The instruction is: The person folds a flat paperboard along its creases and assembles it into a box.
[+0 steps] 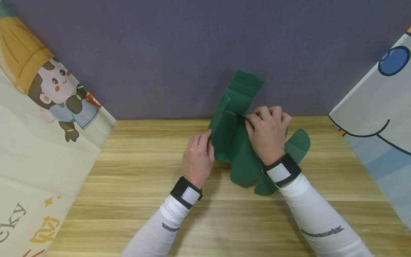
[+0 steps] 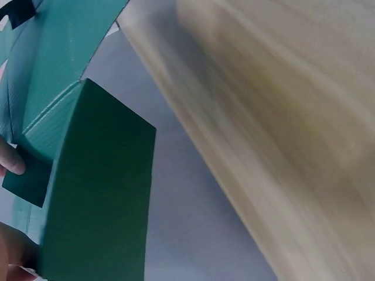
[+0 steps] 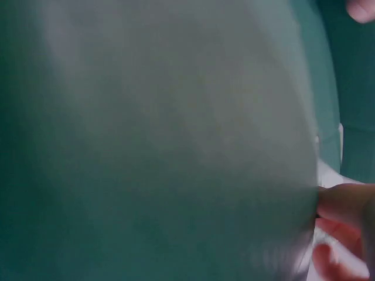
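A dark green folding cardboard box [image 1: 245,153], partly folded, stands tilted on the table with several flaps spread out. At its left side panel, my left hand [image 1: 199,153] pinches the edge between thumb and fingers. My right hand [image 1: 269,132] pinches the edge of another panel near the middle of the box. In the left wrist view a green panel [image 2: 99,193] stands folded up, with fingertips at the left border. A green panel [image 3: 164,175] fills most of the right wrist view, blurred, and the right fingers [image 3: 345,202] hold its edge.
The box rests on a wood-grain table [image 1: 138,171]. Behind it rises a dark grey-blue wall [image 1: 179,53]. Printed cloths hang on both sides: a cartoon figure on the left cloth [image 1: 25,150], blue shapes on the right cloth [image 1: 363,103].
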The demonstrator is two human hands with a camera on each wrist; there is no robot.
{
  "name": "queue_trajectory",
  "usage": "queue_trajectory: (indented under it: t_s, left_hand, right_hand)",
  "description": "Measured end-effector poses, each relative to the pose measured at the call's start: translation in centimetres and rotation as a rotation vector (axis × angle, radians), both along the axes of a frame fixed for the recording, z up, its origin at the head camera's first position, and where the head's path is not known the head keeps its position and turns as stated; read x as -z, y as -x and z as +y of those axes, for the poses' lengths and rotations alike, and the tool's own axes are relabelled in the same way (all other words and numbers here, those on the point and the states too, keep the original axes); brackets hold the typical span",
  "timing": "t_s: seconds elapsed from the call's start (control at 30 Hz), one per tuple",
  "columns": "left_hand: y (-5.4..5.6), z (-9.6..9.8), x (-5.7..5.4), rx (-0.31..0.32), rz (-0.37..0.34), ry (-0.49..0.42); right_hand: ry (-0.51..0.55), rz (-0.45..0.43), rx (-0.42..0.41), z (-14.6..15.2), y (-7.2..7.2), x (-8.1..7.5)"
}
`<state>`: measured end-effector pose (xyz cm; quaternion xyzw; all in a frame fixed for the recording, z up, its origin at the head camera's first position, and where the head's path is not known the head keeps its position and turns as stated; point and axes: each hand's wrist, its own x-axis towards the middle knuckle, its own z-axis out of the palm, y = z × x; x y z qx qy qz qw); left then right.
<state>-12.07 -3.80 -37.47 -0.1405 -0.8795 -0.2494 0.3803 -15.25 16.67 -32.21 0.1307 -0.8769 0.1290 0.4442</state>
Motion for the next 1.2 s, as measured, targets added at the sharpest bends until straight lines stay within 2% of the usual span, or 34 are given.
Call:
queue_trajectory:
  t_s: [0.1, 0.3, 0.5, 0.63, 0.77, 0.97, 1.2]
  left_hand:
    - [0.1, -0.1, -0.2, -0.011, 0.006, -0.017]
    - [0.0, -0.4, -0.4, -0.001, 0.004, -0.024]
    - [-0.1, -0.8, -0.4, 0.007, 0.017, 0.008]
    - [-0.2, -0.9, -0.2, 0.0, 0.026, 0.021]
    - [-0.3, -0.8, -0.2, -0.005, 0.038, 0.027]
    - [-0.4, -0.8, -0.4, -0.019, 0.041, 0.036]
    - [-0.3, -1.0, -0.4, -0.042, 0.049, 0.037]
  right_hand:
    - [-0.08, 0.065, -0.054, -0.3, -0.3, 0.1]
    - [-0.283, 0.148, -0.096, -0.6, -0.7, -0.3]
    - [-0.525, 0.104, -0.194, 0.0, -0.9, -0.8]
    - [-0.619, 0.052, -0.238, 0.6, -0.7, -1.2]
    - [-0.594, 0.024, -0.227, 1.0, -0.8, -1.4]
    - [-0.47, 0.007, -0.184, 0.8, -0.8, -1.3]
    - [-0.378, 0.06, -0.154, 0.4, -0.6, -1.7]
